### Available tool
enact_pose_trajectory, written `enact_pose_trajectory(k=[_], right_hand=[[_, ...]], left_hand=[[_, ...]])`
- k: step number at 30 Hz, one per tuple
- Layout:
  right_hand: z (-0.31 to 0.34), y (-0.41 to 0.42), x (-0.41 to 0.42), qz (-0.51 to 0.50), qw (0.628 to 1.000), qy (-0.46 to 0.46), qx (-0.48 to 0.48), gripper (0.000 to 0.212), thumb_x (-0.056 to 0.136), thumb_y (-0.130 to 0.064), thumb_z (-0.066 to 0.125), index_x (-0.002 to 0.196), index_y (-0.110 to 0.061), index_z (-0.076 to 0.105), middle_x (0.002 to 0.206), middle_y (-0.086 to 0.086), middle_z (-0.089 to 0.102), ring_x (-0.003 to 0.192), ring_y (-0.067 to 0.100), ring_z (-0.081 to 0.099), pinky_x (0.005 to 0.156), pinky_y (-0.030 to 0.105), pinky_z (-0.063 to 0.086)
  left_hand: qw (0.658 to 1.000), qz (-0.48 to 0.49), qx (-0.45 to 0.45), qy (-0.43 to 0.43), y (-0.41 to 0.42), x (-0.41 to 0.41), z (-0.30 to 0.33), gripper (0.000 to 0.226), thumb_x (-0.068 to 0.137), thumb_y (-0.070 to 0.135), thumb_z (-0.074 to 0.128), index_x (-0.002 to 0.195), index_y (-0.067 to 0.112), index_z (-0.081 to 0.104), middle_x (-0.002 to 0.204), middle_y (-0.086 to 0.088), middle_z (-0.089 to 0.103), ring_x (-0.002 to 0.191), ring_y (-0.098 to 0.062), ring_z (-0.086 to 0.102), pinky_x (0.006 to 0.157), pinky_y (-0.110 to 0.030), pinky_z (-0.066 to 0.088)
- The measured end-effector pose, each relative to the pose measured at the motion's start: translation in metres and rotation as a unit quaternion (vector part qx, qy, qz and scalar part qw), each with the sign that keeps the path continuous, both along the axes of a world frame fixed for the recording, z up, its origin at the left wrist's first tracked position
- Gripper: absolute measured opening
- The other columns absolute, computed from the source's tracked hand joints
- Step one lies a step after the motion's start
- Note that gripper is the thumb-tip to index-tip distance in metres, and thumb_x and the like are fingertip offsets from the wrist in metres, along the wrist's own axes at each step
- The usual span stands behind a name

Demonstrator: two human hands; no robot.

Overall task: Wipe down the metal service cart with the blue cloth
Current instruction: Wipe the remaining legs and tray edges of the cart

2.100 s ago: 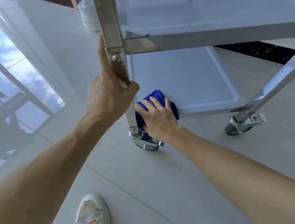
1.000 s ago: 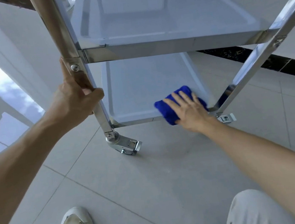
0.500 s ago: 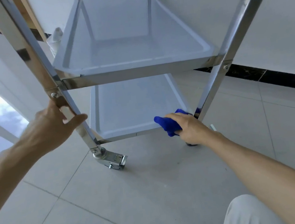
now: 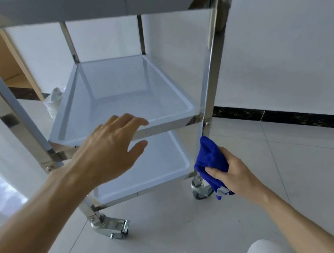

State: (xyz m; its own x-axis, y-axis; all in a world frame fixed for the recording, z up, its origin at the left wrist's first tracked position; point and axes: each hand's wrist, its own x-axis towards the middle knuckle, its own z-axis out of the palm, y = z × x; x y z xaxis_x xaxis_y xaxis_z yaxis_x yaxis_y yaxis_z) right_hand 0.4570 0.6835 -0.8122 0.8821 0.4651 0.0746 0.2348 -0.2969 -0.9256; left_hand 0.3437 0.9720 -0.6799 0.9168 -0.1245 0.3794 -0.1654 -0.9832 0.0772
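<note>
One shiny three-shelf metal service cart (image 4: 133, 134) fills the upper and middle frame, its four upright posts rising from a pale tiled floor (image 4: 196, 238) – two caster wheels show at lower centre, with open floor in front and to the right. Two hands: the left hand (image 4: 110, 152), fingers spread and relaxed, hovers at the middle shelf's near rim; the right hand (image 4: 235, 172) grips one bunched blue cloth (image 4: 210, 159) against the right front post, between the two lower shelves.
</note>
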Motion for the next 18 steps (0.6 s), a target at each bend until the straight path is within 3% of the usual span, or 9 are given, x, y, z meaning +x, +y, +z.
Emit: enact_pose_trajectory(k=[3,6,7,9,10,12,15,18], right_hand=[[0.030,-0.014,-0.007,-0.063,0.995,-0.045,0.066,0.039,0.092,-0.020,0.071,0.122,-0.039,0.056,0.104,-0.017,0.071,0.093,0.002,0.068,0.073,0.016,0.054],[0.065,-0.004,-0.002,-0.129,0.977,-0.082,0.146,0.034,0.092,-0.025,0.071,0.119,-0.041,0.056,0.095,-0.008,0.072,0.064,0.012,0.067,0.047,0.023,0.053],[0.076,0.004,0.003,-0.144,0.971,-0.093,0.165,0.039,0.092,-0.027,0.071,0.124,-0.038,0.054,0.100,-0.001,0.071,0.065,0.019,0.067,0.048,0.032,0.055],[0.095,0.026,0.013,-0.162,0.962,-0.123,0.183,0.052,0.090,-0.026,0.073,0.136,-0.031,0.047,0.113,0.001,0.068,0.088,0.022,0.069,0.071,0.040,0.059],[0.102,0.038,0.017,-0.162,0.960,-0.139,0.183,0.058,0.089,-0.024,0.074,0.140,-0.028,0.045,0.119,-0.002,0.066,0.101,0.017,0.067,0.084,0.036,0.057],[0.109,0.058,0.023,-0.159,0.963,-0.141,0.167,0.070,0.086,-0.021,0.077,0.145,-0.027,0.038,0.127,-0.008,0.061,0.113,0.010,0.062,0.095,0.028,0.052],[0.104,0.069,0.033,-0.175,0.968,-0.115,0.139,0.074,0.081,-0.018,0.081,0.141,-0.025,0.038,0.128,-0.004,0.060,0.114,0.018,0.061,0.094,0.029,0.051],[0.097,0.071,0.040,-0.184,0.972,-0.098,0.112,0.061,0.081,-0.020,0.082,0.128,-0.025,0.044,0.111,-0.008,0.062,0.102,0.012,0.063,0.078,0.015,0.049]], left_hand=[[0.997,0.054,0.012,0.057,-0.002,0.008,-0.004,0.062,0.094,0.046,0.055,0.150,0.027,0.034,0.151,0.004,0.039,0.135,-0.020,0.041,0.108,-0.042,0.039],[0.989,0.091,0.028,0.115,-0.005,0.017,-0.004,0.073,0.096,0.050,0.052,0.156,0.031,0.015,0.162,0.004,0.021,0.146,-0.022,0.025,0.118,-0.046,0.026],[0.986,0.098,0.026,0.130,-0.007,0.019,-0.004,0.074,0.096,0.050,0.051,0.156,0.031,0.011,0.163,0.004,0.018,0.147,-0.023,0.024,0.119,-0.048,0.024],[0.983,0.104,0.018,0.147,-0.011,0.022,-0.007,0.077,0.097,0.049,0.049,0.157,0.031,0.004,0.164,0.005,0.014,0.147,-0.024,0.024,0.118,-0.053,0.025],[0.983,0.106,0.020,0.151,-0.012,0.022,-0.010,0.078,0.098,0.049,0.049,0.157,0.031,0.001,0.165,0.005,0.012,0.148,-0.023,0.022,0.117,-0.054,0.025],[0.981,0.110,0.041,0.153,-0.014,0.019,-0.018,0.081,0.098,0.048,0.048,0.157,0.031,-0.005,0.165,0.005,0.007,0.149,-0.023,0.018,0.117,-0.056,0.024],[0.980,0.117,0.069,0.143,-0.013,0.021,-0.026,0.081,0.099,0.049,0.045,0.156,0.029,-0.009,0.166,0.006,-0.002,0.152,-0.023,0.007,0.120,-0.057,0.016],[0.982,0.115,0.072,0.129,-0.015,0.029,-0.028,0.079,0.100,0.049,0.043,0.157,0.029,-0.008,0.166,0.006,-0.004,0.153,-0.024,0.004,0.121,-0.056,0.012]])
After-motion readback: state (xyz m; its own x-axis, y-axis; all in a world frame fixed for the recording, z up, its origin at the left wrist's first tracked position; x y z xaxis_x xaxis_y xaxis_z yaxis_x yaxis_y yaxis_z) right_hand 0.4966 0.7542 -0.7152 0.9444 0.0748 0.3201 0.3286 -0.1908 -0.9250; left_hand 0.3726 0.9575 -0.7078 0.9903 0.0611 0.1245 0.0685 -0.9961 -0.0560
